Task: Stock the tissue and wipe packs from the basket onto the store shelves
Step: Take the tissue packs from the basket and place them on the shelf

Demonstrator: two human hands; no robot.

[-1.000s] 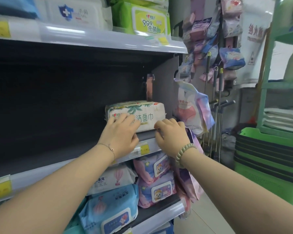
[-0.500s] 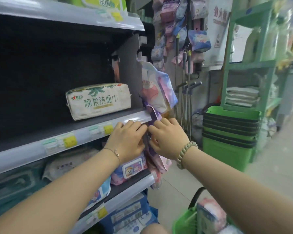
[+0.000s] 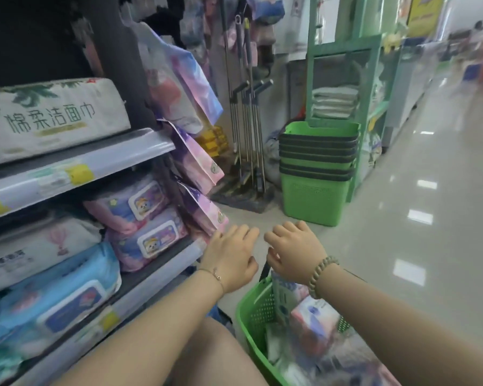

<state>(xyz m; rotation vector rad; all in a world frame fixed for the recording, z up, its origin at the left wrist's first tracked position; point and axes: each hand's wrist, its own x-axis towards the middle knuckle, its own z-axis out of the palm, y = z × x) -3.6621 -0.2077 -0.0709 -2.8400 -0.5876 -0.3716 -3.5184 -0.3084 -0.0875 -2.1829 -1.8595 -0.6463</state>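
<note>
Both hands are seen palm-down over the aisle floor, empty. The left hand (image 3: 230, 257) is held beside the shelf (image 3: 78, 169) edge, fingers loosely spread, grip open. The right hand (image 3: 292, 253) is held above the green basket (image 3: 255, 310), just over its dark handle; fingers are curled down, nothing is gripped. Packs (image 3: 313, 324) are seen inside the basket, blurred. A white tissue pack (image 3: 53, 118) is lying on the upper shelf. Pink wipe packs (image 3: 140, 218) are stacked on the shelf below. Stacked green baskets (image 3: 318, 168) are standing further down the aisle.
</note>
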